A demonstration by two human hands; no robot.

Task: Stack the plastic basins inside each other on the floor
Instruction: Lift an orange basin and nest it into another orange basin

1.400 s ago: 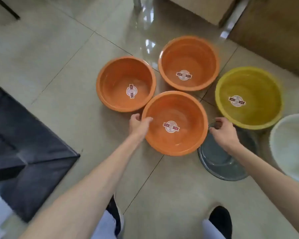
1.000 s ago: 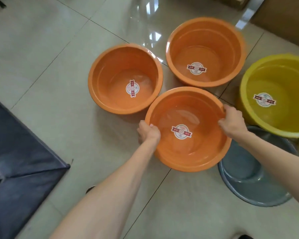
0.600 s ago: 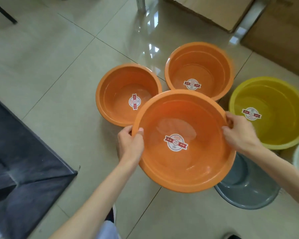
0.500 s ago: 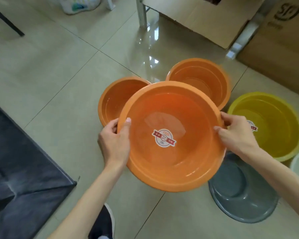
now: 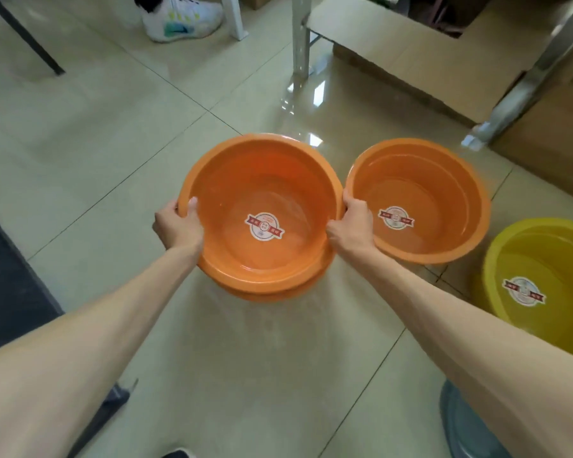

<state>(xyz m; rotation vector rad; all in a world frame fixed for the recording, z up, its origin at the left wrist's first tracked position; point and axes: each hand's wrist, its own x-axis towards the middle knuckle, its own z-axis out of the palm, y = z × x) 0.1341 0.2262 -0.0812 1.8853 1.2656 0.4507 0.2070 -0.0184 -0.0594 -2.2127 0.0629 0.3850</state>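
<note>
We grip the orange basin by its rim, left hand at nine o'clock, right hand at three, seating it into the lower orange basin on the floor; next, press level, then release

I reach both bare forearms forward and down toward the orange basin. My left hand clamps the basin's left rim, thumb hooked over the lip to the inside, fingers hidden beneath. My right hand grips the right rim opposite, knuckles up, fingers curled over the edge. Both wrists are straight.
</note>
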